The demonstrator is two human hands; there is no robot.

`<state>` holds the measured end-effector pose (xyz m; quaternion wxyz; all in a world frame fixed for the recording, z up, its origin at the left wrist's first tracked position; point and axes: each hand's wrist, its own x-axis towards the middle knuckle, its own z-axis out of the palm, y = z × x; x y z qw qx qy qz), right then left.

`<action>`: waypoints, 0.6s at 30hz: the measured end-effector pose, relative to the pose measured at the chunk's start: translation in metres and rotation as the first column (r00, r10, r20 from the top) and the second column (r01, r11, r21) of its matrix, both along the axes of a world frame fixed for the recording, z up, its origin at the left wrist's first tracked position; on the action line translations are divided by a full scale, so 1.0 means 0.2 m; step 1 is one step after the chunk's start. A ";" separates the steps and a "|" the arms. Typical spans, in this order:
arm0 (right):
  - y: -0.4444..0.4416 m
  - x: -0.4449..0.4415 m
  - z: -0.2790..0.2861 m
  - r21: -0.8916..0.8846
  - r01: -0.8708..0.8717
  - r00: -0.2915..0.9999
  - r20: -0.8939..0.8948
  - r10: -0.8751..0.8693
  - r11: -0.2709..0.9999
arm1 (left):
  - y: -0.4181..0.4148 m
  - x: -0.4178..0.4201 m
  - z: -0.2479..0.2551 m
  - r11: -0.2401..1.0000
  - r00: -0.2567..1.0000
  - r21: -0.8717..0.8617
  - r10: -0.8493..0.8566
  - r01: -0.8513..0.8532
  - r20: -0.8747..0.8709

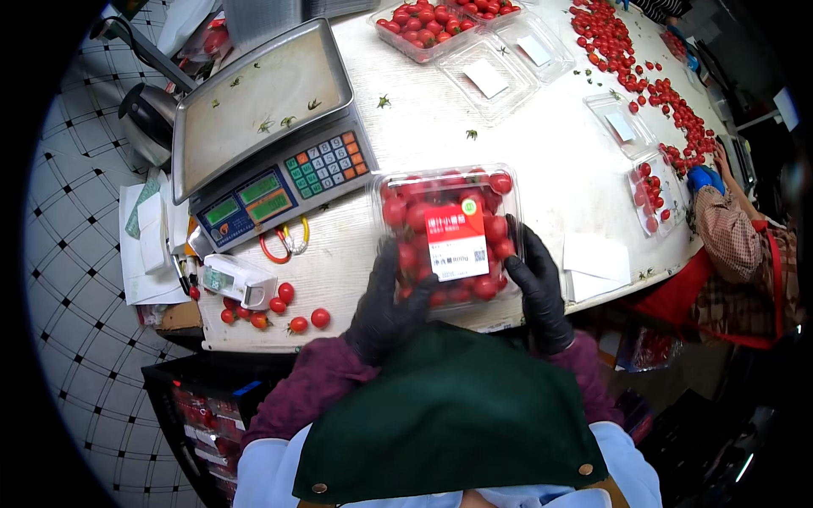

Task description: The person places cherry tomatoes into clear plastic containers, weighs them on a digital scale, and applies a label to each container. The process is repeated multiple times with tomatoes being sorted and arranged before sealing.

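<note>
My left hand (389, 306), in a black glove, grips the left side of a clear plastic clamshell box of cherry tomatoes (416, 213). On its right side my right hand (538, 282), gloved alike, holds it too. The box is closed, and a red and white label (456, 241) bearing writing is on its lid. It is in front of me near the table's edge. A digital scale (279, 187) stands to the left, its metal tray (267, 95) holding only some green tomato calyxes. Several loose cherry tomatoes (320, 317) lie left of my left hand, beside a small white label device (238, 279).
Filled tomato boxes (422, 47) and open lids (489, 79) lie at the far side of the table. Loose tomatoes (610, 44) spread along the right, where a co-worker's blue-gloved hand (705, 179) is. White paper (597, 267) lies near the right edge. A black crate (184, 406) stands below left.
</note>
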<state>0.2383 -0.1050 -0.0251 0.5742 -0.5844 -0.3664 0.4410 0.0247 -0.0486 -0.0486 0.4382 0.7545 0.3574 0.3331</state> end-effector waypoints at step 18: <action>0.09 0.03 -0.08 -0.196 0.039 0.983 0.181 -0.003 0.980 | 0.08 -0.07 0.08 0.998 0.994 0.028 -0.060 0.063 -0.093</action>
